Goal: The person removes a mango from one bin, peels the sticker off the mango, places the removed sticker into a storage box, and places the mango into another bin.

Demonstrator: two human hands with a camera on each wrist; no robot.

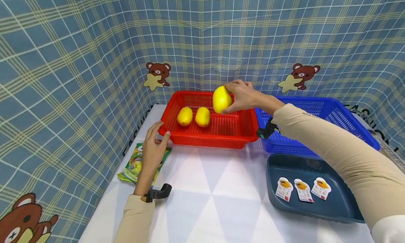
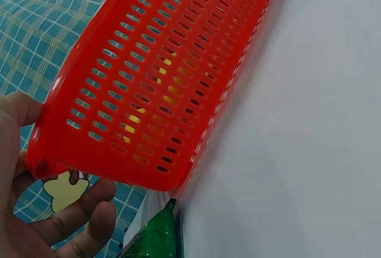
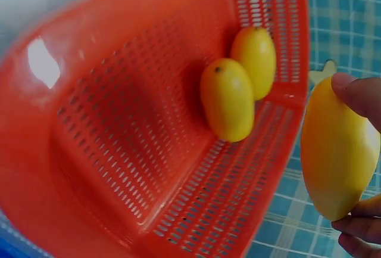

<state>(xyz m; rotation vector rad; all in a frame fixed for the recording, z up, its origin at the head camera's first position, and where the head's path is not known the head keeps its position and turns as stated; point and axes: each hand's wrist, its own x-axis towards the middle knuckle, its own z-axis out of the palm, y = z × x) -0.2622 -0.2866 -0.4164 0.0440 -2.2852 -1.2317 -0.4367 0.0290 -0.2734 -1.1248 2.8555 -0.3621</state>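
My right hand (image 1: 242,95) holds a yellow mango (image 1: 221,99) above the back part of the red plastic basket (image 1: 221,141). In the right wrist view, thumb and fingertips pinch the held mango (image 3: 339,151) at its two ends. Two more mangoes, one at the left (image 1: 185,116) and one beside it (image 1: 202,117), lie inside the basket. At the basket's front left corner, my left hand (image 1: 154,148) grips the rim. The left wrist view has the thumb on one side of the red rim (image 2: 44,133) and a finger on the other, with the remaining fingers loosely bent.
Green and yellow snack packets (image 1: 134,165) lie under the left forearm. Right of the red basket stands a blue basket (image 1: 316,106), partly behind my right arm. In front of it, a dark blue tray (image 1: 284,209) holds three printed cards (image 1: 303,190). Checked cloth (image 1: 202,43) hangs behind.
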